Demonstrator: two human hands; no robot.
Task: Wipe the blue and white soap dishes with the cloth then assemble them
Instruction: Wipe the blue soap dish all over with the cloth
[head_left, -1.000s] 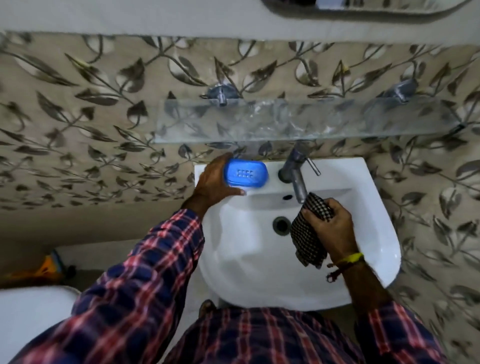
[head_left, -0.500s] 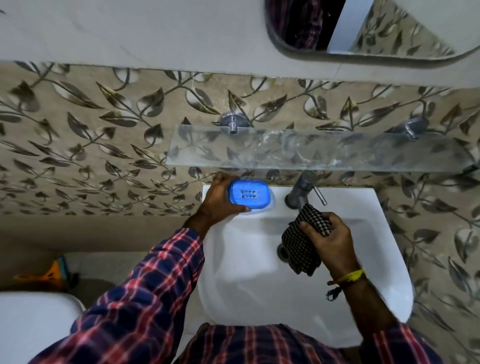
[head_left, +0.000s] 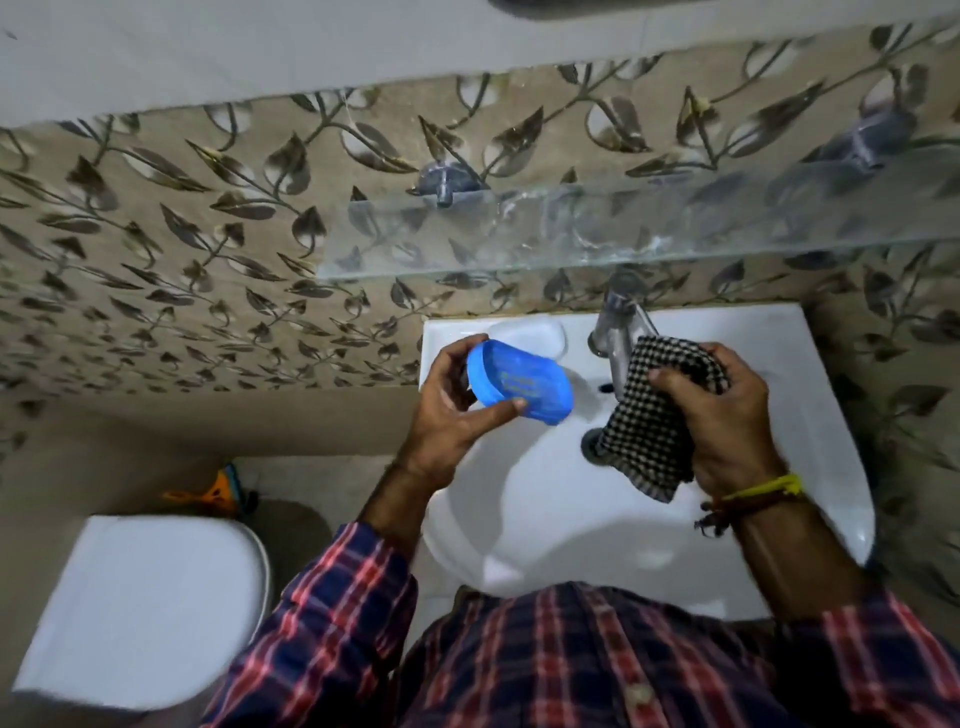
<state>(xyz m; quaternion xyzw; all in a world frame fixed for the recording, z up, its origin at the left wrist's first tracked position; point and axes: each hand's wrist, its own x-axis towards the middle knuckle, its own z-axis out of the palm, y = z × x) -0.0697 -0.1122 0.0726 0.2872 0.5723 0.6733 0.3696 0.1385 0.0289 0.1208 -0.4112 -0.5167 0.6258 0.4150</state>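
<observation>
My left hand (head_left: 447, 410) holds the blue soap dish (head_left: 519, 382) tilted above the left side of the white sink (head_left: 810, 415), thumb on its near edge. A white oval shape (head_left: 530, 335) lies on the sink ledge just behind it; I cannot tell whether it is the white dish or a moulded recess. My right hand (head_left: 727, 421) grips the black-and-white checked cloth (head_left: 649, 415), bunched and hanging over the drain, a short gap to the right of the blue dish.
A metal tap (head_left: 618, 338) stands at the back of the sink between the hands. A glass shelf (head_left: 623, 234) juts from the leaf-patterned wall above. A white toilet lid (head_left: 145, 597) is at lower left, with an orange object (head_left: 223, 488) on the floor behind it.
My left hand has lifted the blue dish off the sink ledge and tilted it over the basin, uncovering the white oval behind. The right hand with the cloth stays beside the tap.
</observation>
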